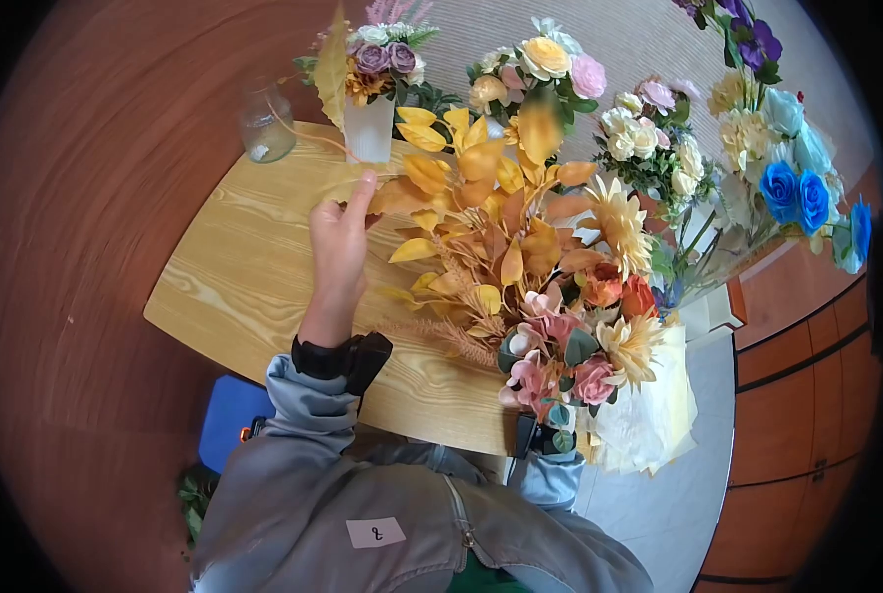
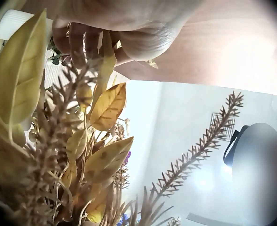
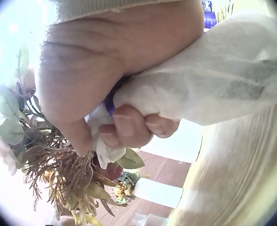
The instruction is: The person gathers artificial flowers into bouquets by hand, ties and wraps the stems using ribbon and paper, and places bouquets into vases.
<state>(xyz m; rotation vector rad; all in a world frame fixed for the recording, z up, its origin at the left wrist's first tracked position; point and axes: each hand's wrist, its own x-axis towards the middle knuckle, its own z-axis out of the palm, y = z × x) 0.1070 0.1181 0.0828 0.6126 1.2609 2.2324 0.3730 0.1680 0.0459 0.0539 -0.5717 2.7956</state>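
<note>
A large artificial bouquet point(image 1: 520, 257) of yellow-orange leaves, pink, cream and orange flowers leans over the table. At its left side my left hand point(image 1: 338, 242) pinches a yellow leaf point(image 2: 105, 66) between thumb and fingers. Brown spiky sprigs point(image 2: 195, 146) stick out near that wrist. Below the blooms my right hand point(image 3: 115, 70) grips the bouquet's stems, bundled in white wrapping point(image 3: 214, 75), its fingers curled round the bundle. In the head view the flowers hide most of that hand.
On the wooden table point(image 1: 234, 237) stand a glass jar point(image 1: 266, 133) and a white vase point(image 1: 369, 128) of flowers at the back left. More arrangements, including blue roses point(image 1: 795, 193), stand at the back and right. Pale wrapping sheets point(image 1: 659, 415) hang at the right edge; a blue stool point(image 1: 229, 420) is below left.
</note>
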